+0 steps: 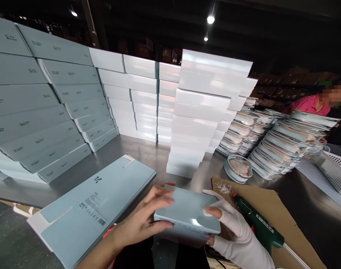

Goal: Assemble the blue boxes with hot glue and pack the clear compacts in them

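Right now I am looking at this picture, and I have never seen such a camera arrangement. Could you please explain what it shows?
There is no machine here: these are a person's own hands, seen from a camera worn on the head, looking forward and down. The bare left hand and the right hand, in a white glove with some fingertips uncovered, together hold a glossy pale blue rectangular box.

On the grey metal table, flat pale blue printed cardboard lies to the left. Behind stand stacked white boxes. On the right, a dark green tool shaped like a glue gun lies on a brown cardboard sheet, with stacked wrapped trays beyond it.
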`<state>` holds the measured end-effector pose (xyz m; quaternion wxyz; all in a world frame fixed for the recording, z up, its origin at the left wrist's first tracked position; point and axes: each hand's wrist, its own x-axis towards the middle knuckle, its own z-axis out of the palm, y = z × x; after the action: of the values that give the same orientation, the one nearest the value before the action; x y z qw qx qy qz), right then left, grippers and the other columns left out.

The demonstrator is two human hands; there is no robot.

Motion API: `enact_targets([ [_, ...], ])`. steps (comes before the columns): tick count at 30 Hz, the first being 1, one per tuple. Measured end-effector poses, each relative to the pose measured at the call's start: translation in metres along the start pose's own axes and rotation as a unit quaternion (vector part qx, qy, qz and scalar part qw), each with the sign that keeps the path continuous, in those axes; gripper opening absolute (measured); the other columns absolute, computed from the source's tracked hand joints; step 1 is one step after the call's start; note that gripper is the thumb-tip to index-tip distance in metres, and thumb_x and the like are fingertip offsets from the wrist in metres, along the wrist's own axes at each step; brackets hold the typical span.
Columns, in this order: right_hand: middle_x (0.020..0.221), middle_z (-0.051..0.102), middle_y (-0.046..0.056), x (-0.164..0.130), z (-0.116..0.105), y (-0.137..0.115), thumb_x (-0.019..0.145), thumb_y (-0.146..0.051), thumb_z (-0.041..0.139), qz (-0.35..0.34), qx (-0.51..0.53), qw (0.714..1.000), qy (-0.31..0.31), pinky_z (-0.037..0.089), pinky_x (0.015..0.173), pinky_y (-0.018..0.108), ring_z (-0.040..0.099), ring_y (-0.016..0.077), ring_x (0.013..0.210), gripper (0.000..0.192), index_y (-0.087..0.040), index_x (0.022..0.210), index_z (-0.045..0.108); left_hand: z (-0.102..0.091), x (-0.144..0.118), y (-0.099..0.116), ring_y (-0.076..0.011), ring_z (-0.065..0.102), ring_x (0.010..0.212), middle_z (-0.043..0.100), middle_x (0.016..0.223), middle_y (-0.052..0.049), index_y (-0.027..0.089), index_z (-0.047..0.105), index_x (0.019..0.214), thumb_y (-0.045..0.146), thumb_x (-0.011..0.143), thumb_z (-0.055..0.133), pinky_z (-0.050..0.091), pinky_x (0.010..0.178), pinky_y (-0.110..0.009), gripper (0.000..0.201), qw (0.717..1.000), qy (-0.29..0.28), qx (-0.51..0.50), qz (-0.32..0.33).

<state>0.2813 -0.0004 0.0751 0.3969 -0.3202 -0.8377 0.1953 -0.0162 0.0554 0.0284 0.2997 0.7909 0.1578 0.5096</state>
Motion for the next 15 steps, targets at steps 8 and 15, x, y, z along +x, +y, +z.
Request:
enact_targets([
  [8, 0.155, 0.047, 0.004, 0.003, 0.016, -0.002, 0.096, -0.010, 0.059, -0.061, -0.075, 0.995, 0.005, 0.039, 0.120, 0.036, 0.038, 0.0224, 0.149, 0.061, -0.034, 0.152, 0.046, -0.010, 0.011, 0.013, -0.0353, 0.053, 0.141, 0.065, 0.138, -0.009, 0.031, 0.079, 0.112, 0.029, 0.088, 0.082, 0.046, 0.115, -0.046, 0.023, 0.999, -0.004, -0.005, -0.032],
  [15, 0.146, 0.058, 0.010, 0.010, -0.019, 0.013, 0.098, -0.047, 0.065, 0.191, 0.075, 0.957, 0.206, 0.057, 0.098, 0.052, 0.060, 0.0308, 0.127, 0.049, -0.029, 0.142, 0.056, 0.026, -0.009, 0.003, -0.0241, 0.059, 0.135, 0.061, 0.146, 0.001, 0.042, 0.063, 0.125, 0.039, 0.103, 0.061, 0.056, 0.101, -0.034, 0.022, 0.929, 0.291, -0.164, -0.158],
])
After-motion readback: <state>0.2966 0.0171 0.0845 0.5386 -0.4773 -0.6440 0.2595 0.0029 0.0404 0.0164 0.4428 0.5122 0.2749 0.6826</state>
